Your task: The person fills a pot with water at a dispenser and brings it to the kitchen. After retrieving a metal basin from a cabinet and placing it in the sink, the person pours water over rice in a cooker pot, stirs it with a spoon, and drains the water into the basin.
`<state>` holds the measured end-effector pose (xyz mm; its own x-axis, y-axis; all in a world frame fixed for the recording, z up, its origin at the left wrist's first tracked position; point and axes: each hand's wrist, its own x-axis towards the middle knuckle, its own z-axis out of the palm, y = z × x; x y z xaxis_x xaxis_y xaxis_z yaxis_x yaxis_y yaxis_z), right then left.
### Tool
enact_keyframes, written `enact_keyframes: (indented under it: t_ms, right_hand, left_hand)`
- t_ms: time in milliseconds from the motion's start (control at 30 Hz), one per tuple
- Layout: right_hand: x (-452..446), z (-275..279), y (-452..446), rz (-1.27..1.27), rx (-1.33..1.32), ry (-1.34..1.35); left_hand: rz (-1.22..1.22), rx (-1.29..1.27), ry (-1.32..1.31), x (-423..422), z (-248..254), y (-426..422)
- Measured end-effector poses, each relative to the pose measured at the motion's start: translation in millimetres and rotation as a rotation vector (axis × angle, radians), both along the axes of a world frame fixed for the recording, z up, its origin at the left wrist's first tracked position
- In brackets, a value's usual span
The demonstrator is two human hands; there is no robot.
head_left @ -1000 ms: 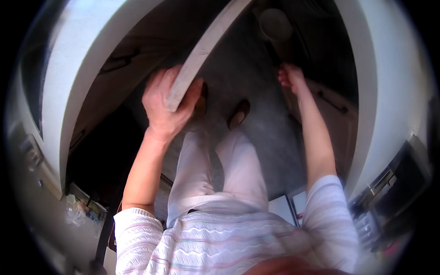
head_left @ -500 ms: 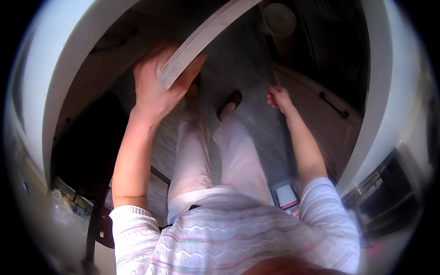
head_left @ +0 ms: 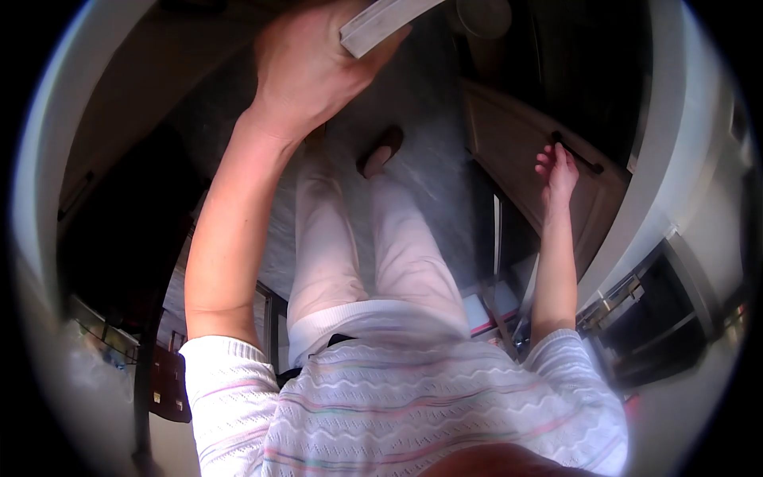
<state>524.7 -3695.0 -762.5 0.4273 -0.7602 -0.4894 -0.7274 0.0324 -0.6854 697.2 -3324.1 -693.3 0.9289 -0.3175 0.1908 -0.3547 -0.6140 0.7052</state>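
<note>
My left hand is raised at the upper left and closed around the squared end of a long pale bar with a grooved edge. The bar runs up out of view, so I cannot tell what it belongs to. At the right, my right hand hangs with loosely curled, parted fingers and holds nothing that I can see. It appears in front of a wooden cabinet front, close to its black handle. Whether the fingertips touch the handle I cannot tell.
Below me are my legs in pale trousers and a brown shoe on a grey marbled floor. A round pale object shows at the top. White curved edges frame both sides. Dark cabinetry lies at the left, partly too dark to make out.
My left hand has moved up and to the right with the bar. My right hand has swung right towards the black handle, its fingers loosening from a tighter curl.
</note>
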Motion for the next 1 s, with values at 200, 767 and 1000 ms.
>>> enact_keyframes:
  t_ms: [200, 767, 1000]
  right_hand:
    - [8, 2, -1, 0.072, -0.133, 0.077]
    - [-82, 33, 111, 0.360, 0.046, 0.167]
    - [-122, 25, 119, 0.441, 0.120, 0.278]
  left_hand:
    - [-0.042, -0.052, -0.056, 8, -19, 7]
    - [-0.035, 0.130, -0.008, -47, -15, -37]
    - [-0.243, 0.068, 0.222, -92, -5, -121]
